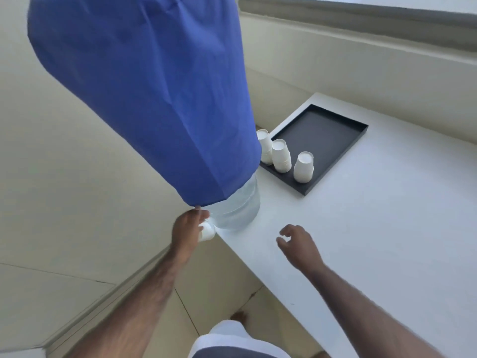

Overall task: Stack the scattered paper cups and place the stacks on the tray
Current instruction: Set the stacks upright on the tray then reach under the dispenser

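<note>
Paper cups (206, 231), white and held on their side, sit in the grasp of the person's left hand (187, 228) at the near corner of a white table (374, 228), just beside the base of a large clear water bottle (237, 210). The fingers curl around the cups from the left. Whether the hand holds 1 cup or several nested together cannot be told from the head view.

The right hand (296, 245) hovers over the table with thumb and fingers loosely bent, grasping nothing and well apart from the cups.

Farther along the table lies a black rectangular tray (317, 130) with a low rim. 3 short stacks of white cups stand upside down in a row along its near edge. The left stack (265, 147) is at the tray's corner and is partly hidden. The middle stack (281, 155) is just beside it. The right stack (304, 167) stands a little apart from the other 2. The far part of the tray is bare.

A blue cloth cover (144, 86) drapes the water bottle and fills the upper left of the view, leaving only the bottle's lower part showing. It hides part of the left stack.

A pale wall with a ledge (361, 47) runs behind the table. Below the table's edge are cream floor tiles (51, 280), the person's bare foot (238, 316) and white-and-dark clothing (227, 342).
</note>
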The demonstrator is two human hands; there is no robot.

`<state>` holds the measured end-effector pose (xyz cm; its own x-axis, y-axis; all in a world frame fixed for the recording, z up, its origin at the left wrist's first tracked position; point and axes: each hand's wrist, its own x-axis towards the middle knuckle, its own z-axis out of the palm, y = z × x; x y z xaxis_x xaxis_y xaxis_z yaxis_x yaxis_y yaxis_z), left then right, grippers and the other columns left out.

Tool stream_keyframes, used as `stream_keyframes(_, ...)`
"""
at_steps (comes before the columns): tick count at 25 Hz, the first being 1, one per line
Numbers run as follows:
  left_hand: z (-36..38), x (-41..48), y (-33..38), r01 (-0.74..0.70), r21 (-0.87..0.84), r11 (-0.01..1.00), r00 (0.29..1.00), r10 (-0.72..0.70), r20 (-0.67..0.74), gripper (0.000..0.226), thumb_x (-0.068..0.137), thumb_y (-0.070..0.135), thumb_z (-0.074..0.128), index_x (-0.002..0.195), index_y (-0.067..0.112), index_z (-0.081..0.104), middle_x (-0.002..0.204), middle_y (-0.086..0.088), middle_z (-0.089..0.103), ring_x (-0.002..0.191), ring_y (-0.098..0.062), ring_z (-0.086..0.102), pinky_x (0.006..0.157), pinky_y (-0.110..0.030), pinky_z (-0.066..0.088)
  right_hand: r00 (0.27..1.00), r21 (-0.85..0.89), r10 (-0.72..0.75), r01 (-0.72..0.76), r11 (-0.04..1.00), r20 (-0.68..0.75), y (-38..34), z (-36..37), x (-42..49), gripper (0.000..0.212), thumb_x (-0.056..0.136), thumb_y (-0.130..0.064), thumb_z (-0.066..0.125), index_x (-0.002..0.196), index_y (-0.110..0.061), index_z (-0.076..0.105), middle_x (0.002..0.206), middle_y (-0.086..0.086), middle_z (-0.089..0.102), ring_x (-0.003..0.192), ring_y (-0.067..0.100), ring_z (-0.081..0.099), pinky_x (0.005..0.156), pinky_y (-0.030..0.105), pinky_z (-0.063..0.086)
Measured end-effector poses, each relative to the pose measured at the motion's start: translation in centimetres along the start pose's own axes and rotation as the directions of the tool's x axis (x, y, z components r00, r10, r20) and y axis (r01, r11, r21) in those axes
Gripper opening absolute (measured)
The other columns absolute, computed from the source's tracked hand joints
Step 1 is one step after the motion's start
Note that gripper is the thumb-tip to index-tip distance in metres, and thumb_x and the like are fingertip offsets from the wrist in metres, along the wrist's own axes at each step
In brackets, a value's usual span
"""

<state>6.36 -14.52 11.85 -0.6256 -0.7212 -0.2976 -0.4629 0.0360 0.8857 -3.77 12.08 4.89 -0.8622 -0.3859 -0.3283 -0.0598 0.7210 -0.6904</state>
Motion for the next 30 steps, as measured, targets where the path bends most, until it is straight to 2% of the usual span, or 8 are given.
stream_keyframes(3,-3.2,2.8,-1.9,0.079,-0.097,0.992,0.994,-0.086,-0.067,0.053,0.112,0.044,0.037,0.114,0.008,0.076,0.117,0.0,0.077,0.12,-0.021,0.069,0.087,-0.031,0.053,0.998,-0.049,0.013,-0.011,0.999,0.056,-1.6,2.8,-0.7,0.03,0.096,-0.032,0.062,0.121,-0.016,0.065,0.126,0.004,0.062,0.108,0.021,0.063,0.094,0.035,0.05)
stream_keyframes(6,-5.2,6.0,-4.9,0.285,-0.093,0.954,0.953,-0.272,0.134,0.071,0.109,0.062,0.022,0.147,0.013,0.057,0.155,-0.001,0.054,0.147,-0.028,0.045,0.114,-0.045,0.041,0.994,-0.092,0.063,-0.055,0.994,0.092,-4.3,6.5,-0.5,0.036,0.095,-0.032,0.062,0.128,-0.016,0.061,0.128,0.004,0.059,0.108,0.019,0.061,0.093,0.034,0.05)
stream_keyframes(9,-6.1,8.4,-6.6,0.368,-0.046,0.929,0.889,-0.337,0.311,0.081,0.102,0.075,0.016,0.16,0.024,0.042,0.17,0.002,0.033,0.158,-0.03,0.027,0.121,-0.053,0.03,0.99,-0.102,0.083,-0.071,0.992,0.118,-7.9,10.9,0.0,0.048,0.094,-0.031,0.064,0.138,-0.018,0.051,0.132,0.004,0.056,0.112,0.019,0.059,0.092,0.033,0.05)
stream_keyframes(13,-6.5,10.3,-7.2,0.456,-0.04,0.889,0.804,-0.392,0.446,0.084,0.098,0.081,0.012,0.165,0.033,0.029,0.174,0.006,0.02,0.157,-0.033,0.026,0.12,-0.054,0.032,0.981,0.067,0.119,-0.131,0.989,0.153,-12.5,16.4,0.5,0.074,0.088,-0.028,0.071,0.153,-0.02,0.036,0.141,0.009,0.049,0.122,0.022,0.056,0.086,0.027,0.047)
stream_keyframes(17,-6.3,11.2,-7.0,0.504,-0.017,0.864,0.737,-0.419,0.53,0.085,0.097,0.082,0.011,0.165,0.033,0.025,0.174,0.008,0.018,0.151,-0.033,0.039,0.113,-0.05,0.039,0.978,0.048,0.125,-0.135,0.99,0.168,-14.9,20.2,0.7,0.087,0.086,-0.021,0.073,0.157,-0.025,0.023,0.137,0.013,0.046,0.116,0.03,0.057,0.09,0.036,0.053)
stream_keyframes(23,-5.8,12.3,-8.2,0.544,0.054,0.838,0.701,-0.489,0.519,0.094,0.094,0.085,0.01,0.161,0.024,0.036,0.171,0.0,0.029,0.149,-0.034,0.04,0.116,-0.049,0.044,0.977,-0.49,-0.197,0.209,0.846,0.075,-17.0,22.1,2.6,0.076,0.09,0.003,0.05,0.155,-0.023,0.022,0.14,0.015,0.037,0.099,0.037,0.057,0.079,0.051,0.055)
stream_keyframes(26,-6.0,12.4,-8.0,0.568,0.03,0.822,0.665,-0.48,0.572,0.095,0.093,0.086,0.009,0.135,0.017,0.06,0.158,-0.002,0.05,0.128,-0.029,0.062,0.104,-0.047,0.055,0.962,-0.559,-0.249,0.268,0.784,0.112,-17.8,22.7,3.7,0.062,0.095,-0.005,0.054,0.151,-0.02,0.033,0.131,0.012,0.042,0.098,0.034,0.058,0.077,0.047,0.055)
stream_keyframes(30,-7.1,12.5,-7.1,0.6,0.005,0.8,0.652,-0.493,0.576,0.103,0.095,0.084,0.016,0.147,0.002,0.051,0.155,-0.014,0.05,0.117,-0.032,0.067,0.081,-0.04,0.062,0.955,-0.586,-0.273,0.29,0.757,0.119,-18.3,22.9,3.7,0.051,0.097,-0.01,0.056,0.145,-0.018,0.04,0.125,0.011,0.045,0.094,0.032,0.061,0.078,0.046,0.055)
